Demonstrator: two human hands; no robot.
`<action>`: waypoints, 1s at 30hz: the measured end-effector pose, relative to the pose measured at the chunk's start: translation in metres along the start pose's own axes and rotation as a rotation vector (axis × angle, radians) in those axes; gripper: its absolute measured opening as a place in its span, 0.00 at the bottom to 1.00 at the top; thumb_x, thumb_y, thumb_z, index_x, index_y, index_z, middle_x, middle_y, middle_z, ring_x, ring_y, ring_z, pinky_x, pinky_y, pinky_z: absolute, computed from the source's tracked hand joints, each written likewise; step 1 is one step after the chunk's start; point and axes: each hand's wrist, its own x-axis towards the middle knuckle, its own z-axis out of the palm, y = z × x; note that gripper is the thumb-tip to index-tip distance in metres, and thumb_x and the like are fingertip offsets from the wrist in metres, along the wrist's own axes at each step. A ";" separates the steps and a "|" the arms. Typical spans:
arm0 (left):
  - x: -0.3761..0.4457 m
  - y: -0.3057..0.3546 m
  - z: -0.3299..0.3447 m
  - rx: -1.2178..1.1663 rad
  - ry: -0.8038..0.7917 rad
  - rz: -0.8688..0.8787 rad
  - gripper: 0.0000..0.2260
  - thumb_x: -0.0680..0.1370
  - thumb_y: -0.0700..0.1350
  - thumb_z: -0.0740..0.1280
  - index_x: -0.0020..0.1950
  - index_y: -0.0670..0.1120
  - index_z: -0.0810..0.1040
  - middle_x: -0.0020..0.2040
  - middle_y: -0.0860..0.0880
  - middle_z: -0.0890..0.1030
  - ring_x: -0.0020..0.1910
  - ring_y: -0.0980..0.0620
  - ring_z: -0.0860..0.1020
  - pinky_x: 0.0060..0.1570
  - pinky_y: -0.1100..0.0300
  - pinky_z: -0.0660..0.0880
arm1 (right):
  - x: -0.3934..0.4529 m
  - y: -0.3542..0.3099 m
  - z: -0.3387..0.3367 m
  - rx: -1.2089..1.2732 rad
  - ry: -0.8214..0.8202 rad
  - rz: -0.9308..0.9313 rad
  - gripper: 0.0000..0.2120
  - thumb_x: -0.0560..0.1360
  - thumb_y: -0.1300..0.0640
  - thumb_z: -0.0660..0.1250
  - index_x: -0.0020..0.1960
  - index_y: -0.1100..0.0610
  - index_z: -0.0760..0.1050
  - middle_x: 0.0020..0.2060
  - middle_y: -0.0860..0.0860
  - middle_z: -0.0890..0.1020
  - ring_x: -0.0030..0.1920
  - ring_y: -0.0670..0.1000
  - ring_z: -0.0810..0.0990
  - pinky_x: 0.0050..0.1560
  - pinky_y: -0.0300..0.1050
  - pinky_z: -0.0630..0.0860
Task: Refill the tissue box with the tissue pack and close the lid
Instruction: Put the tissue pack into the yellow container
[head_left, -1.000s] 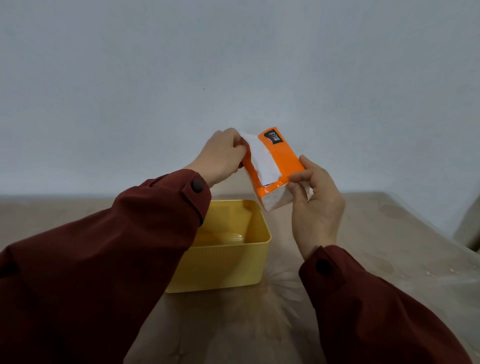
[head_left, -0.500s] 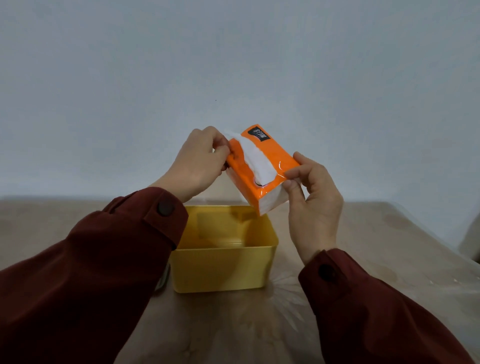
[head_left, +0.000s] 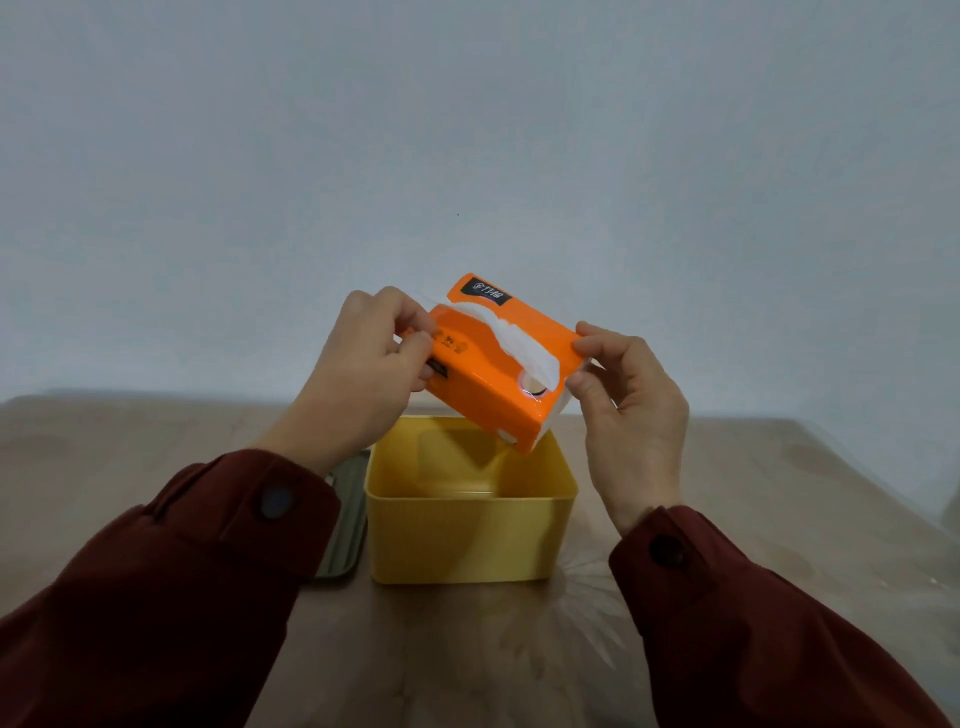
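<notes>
Just above the centre of the frame, both hands hold an orange tissue pack (head_left: 496, 364) in the air, tilted so that its near corner dips over the open yellow tissue box (head_left: 470, 540) below. The left hand (head_left: 363, 384) grasps the pack's left end with its fingers (head_left: 410, 340) curled over the edge; the right hand (head_left: 631, 410) pinches the right end between thumb and fingers. White tissue (head_left: 519, 345) shows through a torn strip along the pack's top face. The box stands on the desk (head_left: 779, 519) with nothing visible inside it. A grey-green lid (head_left: 345, 525) lies flat on the desk, touching the box's left side and partly hidden by the left dark red sleeve (head_left: 171, 587).
</notes>
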 end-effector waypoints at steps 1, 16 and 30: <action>-0.003 0.000 -0.001 -0.003 0.008 -0.002 0.04 0.78 0.38 0.57 0.49 0.43 0.71 0.56 0.35 0.73 0.39 0.50 0.79 0.39 0.62 0.77 | 0.000 0.000 0.000 0.026 -0.012 0.009 0.19 0.72 0.69 0.65 0.44 0.44 0.74 0.53 0.43 0.79 0.51 0.39 0.78 0.48 0.32 0.75; -0.044 -0.026 0.005 -0.260 0.058 -0.193 0.13 0.75 0.32 0.63 0.44 0.51 0.71 0.40 0.44 0.78 0.33 0.53 0.81 0.37 0.58 0.82 | 0.000 0.014 0.001 0.044 -0.127 0.197 0.15 0.74 0.65 0.66 0.56 0.50 0.74 0.54 0.44 0.79 0.54 0.35 0.76 0.53 0.34 0.75; -0.060 -0.041 0.010 -0.203 0.187 -0.170 0.12 0.71 0.36 0.70 0.40 0.55 0.76 0.36 0.51 0.82 0.30 0.62 0.80 0.30 0.73 0.74 | -0.005 0.025 0.007 -0.051 -0.152 0.189 0.18 0.74 0.64 0.64 0.43 0.39 0.77 0.48 0.48 0.77 0.51 0.44 0.77 0.52 0.45 0.76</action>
